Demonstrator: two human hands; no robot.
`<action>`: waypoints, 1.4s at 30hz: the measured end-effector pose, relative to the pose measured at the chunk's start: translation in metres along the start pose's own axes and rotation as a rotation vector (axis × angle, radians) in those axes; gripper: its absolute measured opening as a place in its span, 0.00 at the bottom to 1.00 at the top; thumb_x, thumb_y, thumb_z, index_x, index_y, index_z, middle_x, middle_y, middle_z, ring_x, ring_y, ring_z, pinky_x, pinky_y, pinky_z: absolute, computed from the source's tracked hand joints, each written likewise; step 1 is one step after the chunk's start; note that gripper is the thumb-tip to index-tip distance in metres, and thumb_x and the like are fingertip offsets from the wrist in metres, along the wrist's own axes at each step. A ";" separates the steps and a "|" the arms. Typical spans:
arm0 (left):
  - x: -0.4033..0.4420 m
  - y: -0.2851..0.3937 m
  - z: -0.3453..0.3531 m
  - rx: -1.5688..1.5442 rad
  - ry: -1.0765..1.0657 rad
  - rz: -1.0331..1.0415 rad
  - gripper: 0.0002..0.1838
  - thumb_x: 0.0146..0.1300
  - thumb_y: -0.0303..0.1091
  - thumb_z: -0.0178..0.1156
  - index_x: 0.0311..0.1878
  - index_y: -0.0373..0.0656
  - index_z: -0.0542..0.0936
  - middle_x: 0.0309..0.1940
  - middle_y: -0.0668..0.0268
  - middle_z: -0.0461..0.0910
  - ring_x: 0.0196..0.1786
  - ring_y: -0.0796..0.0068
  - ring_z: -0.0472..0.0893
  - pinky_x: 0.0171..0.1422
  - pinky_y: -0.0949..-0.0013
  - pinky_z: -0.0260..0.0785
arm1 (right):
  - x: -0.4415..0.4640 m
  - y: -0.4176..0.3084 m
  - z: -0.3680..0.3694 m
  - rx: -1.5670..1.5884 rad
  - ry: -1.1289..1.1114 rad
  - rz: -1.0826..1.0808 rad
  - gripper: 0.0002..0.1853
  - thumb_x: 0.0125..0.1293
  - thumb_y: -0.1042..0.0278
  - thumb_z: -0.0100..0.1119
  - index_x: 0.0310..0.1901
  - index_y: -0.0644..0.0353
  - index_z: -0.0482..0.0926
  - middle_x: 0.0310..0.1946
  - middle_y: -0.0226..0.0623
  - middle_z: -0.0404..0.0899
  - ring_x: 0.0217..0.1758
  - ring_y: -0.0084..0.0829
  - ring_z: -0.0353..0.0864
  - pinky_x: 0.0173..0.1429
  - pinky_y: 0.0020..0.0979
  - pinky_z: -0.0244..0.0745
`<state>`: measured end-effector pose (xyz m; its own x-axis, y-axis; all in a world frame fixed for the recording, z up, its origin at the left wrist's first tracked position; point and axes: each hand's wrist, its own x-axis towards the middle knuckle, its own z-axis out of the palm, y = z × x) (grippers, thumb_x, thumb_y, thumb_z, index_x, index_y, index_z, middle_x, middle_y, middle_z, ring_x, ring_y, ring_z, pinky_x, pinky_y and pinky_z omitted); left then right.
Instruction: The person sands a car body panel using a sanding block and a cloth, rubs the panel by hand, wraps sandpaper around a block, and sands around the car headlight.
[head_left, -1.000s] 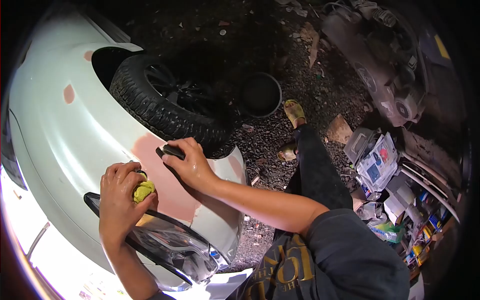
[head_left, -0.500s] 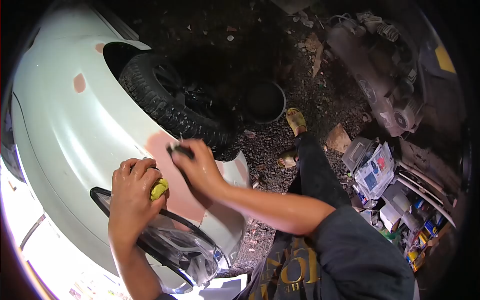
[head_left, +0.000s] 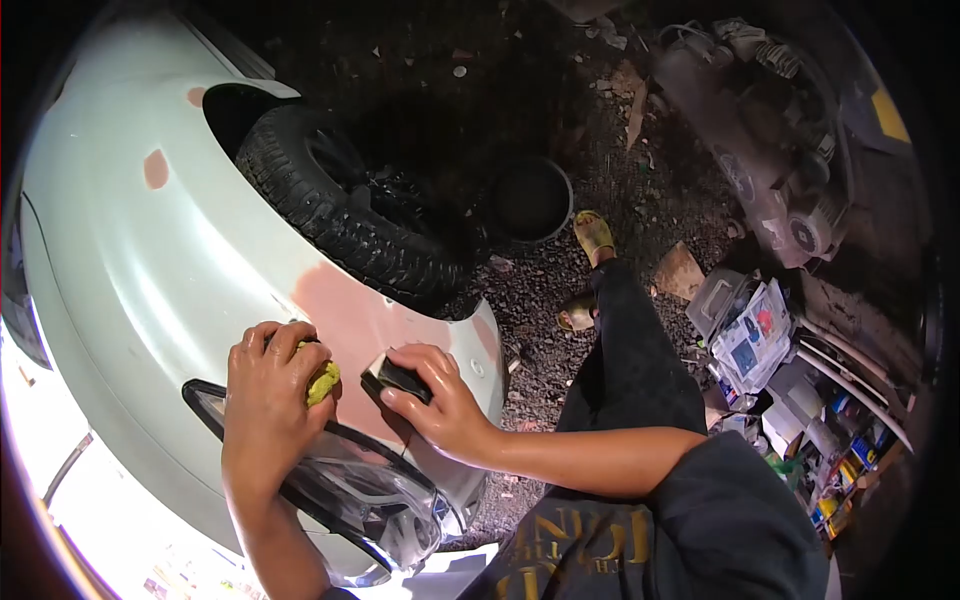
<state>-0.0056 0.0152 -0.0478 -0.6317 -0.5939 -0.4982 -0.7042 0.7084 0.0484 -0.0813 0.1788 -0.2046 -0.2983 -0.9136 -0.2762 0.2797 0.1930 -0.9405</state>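
A white car body (head_left: pixel 130 270) fills the left side, with a pink patch (head_left: pixel 335 300) on its fender above the headlight (head_left: pixel 370 490). My left hand (head_left: pixel 275 400) is wrapped round a yellow-green wad (head_left: pixel 323 382) and rests at the patch's left edge. To its right, my right hand (head_left: pixel 440 405) grips a dark block (head_left: pixel 400 380) with a pale end against the lower part of the patch. What lies under the block is hidden.
A black tire (head_left: pixel 330 215) sits in the wheel arch. Beyond it are a round dark tub (head_left: pixel 535 200) and gravel ground. My sandalled foot (head_left: pixel 593 235) stands near the tub. Newspapers (head_left: pixel 752 340), boxes and a dusty car part (head_left: pixel 740 150) lie at right.
My right hand has moved down along the pink patch with the dark block, toward the headlight. The view shifted slightly at first; my left hand keeps its hold on the wad.
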 end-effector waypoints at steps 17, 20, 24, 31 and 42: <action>0.000 0.001 -0.002 -0.001 -0.028 -0.007 0.15 0.48 0.34 0.75 0.40 0.45 0.84 0.52 0.66 0.82 0.62 0.54 0.74 0.65 0.51 0.66 | 0.117 0.040 0.024 0.083 0.036 0.142 0.25 0.70 0.55 0.64 0.60 0.66 0.81 0.60 0.52 0.77 0.66 0.52 0.72 0.72 0.45 0.66; -0.001 0.000 -0.004 0.000 -0.049 0.000 0.16 0.46 0.36 0.78 0.38 0.44 0.83 0.50 0.67 0.82 0.61 0.54 0.74 0.64 0.52 0.66 | 0.105 0.035 0.025 0.028 0.070 0.145 0.24 0.70 0.56 0.65 0.59 0.66 0.80 0.61 0.53 0.77 0.66 0.53 0.73 0.73 0.46 0.65; 0.000 0.000 0.001 0.003 -0.035 -0.018 0.16 0.46 0.35 0.78 0.36 0.44 0.82 0.47 0.67 0.82 0.60 0.54 0.75 0.62 0.52 0.66 | 0.019 0.014 0.000 -0.039 -0.036 -0.037 0.25 0.71 0.56 0.68 0.61 0.65 0.79 0.58 0.48 0.78 0.65 0.46 0.76 0.72 0.41 0.68; -0.002 0.000 0.001 0.025 -0.015 0.011 0.13 0.48 0.32 0.75 0.35 0.44 0.82 0.44 0.65 0.81 0.58 0.54 0.76 0.59 0.53 0.67 | 0.136 0.041 0.025 0.071 0.004 0.185 0.24 0.69 0.57 0.67 0.60 0.65 0.81 0.57 0.50 0.77 0.62 0.49 0.73 0.71 0.44 0.66; 0.000 0.000 0.001 0.006 0.009 -0.030 0.13 0.48 0.30 0.72 0.37 0.44 0.80 0.41 0.64 0.81 0.54 0.53 0.77 0.55 0.53 0.67 | 0.149 0.040 0.045 0.053 0.021 0.023 0.26 0.70 0.54 0.68 0.60 0.67 0.81 0.56 0.48 0.77 0.57 0.42 0.80 0.62 0.34 0.74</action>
<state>-0.0054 0.0159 -0.0484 -0.6134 -0.6180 -0.4917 -0.7206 0.6927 0.0283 -0.0736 0.0339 -0.2746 -0.3104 -0.9012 -0.3025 0.3342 0.1944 -0.9222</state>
